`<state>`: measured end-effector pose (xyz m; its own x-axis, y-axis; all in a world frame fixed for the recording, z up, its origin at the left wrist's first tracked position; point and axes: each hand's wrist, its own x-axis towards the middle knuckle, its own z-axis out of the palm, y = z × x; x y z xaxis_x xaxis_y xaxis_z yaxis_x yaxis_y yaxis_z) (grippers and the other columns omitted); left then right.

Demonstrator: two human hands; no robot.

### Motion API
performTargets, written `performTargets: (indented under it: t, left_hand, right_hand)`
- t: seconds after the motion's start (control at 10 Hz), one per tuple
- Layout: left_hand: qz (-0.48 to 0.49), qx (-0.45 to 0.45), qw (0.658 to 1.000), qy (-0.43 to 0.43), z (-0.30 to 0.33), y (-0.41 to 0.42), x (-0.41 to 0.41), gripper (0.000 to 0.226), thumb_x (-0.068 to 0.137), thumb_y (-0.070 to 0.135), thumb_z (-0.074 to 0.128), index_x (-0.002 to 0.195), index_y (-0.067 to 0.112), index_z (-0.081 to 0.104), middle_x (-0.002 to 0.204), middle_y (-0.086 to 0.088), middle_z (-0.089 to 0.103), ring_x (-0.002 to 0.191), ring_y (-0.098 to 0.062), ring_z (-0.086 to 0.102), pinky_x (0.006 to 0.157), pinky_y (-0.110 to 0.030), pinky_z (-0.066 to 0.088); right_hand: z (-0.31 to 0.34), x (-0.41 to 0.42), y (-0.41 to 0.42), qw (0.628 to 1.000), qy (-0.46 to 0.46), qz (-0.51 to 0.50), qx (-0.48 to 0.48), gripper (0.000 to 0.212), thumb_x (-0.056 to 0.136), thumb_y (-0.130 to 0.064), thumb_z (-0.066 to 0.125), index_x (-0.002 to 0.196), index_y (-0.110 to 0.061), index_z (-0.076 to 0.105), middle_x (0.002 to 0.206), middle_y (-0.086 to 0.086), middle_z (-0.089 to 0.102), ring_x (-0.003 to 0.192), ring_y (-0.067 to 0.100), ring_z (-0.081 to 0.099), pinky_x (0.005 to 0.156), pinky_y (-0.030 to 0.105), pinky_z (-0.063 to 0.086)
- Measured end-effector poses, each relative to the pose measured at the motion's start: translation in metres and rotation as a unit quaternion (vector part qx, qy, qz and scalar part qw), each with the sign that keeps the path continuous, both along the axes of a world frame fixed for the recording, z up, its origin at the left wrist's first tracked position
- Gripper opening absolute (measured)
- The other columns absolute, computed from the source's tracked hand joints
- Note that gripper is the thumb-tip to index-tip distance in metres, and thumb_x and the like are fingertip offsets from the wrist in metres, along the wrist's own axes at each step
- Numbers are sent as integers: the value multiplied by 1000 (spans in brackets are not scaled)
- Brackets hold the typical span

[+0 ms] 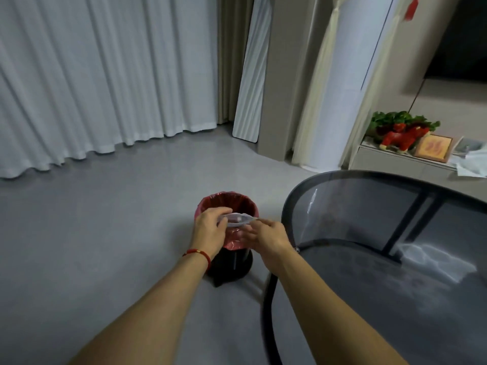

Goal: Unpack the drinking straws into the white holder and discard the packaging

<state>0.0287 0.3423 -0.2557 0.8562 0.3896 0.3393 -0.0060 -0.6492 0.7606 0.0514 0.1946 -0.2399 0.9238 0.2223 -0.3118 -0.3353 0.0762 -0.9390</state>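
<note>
A crumpled clear plastic wrapper (238, 219) is stretched between both hands, directly over the mouth of a black bin lined with a red bag (238, 200). My left hand (209, 229) pinches the wrapper's left end. My right hand (266, 235) pinches its right end with thumb and fingertips. The bin stands on the grey floor just left of the table. No straws and no white holder are in view.
A dark glass oval table (369, 259) with a black frame fills the lower right, close to my right forearm. White curtains (92, 75) hang along the left wall. A low shelf with a red toy horse (403, 138) and a picture frame stands at the far right.
</note>
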Motion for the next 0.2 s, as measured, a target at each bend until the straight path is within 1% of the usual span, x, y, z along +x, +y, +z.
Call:
performTargets:
  t: [0.1,0.2]
  left_hand:
    - [74,-21,997,1,-15,11,24,28,90,8,67,117,11,70,120,-11,66,110,-26,62,96,-30,48]
    - [144,-63,987,45,-30,14,39,29,86,10,73,115,9,70,116,-16,67,105,-31,64,97,-40,53]
  right_hand:
    - [3,-20,-9,999,-15,48,-17,31,104,-5,53,135,-1,55,100,15,75,84,23,75,84,37,63]
    - [1,-49,-25,995,-14,89,-34,20,104,-8,56,122,-6,65,103,14,74,78,19,74,71,27,61]
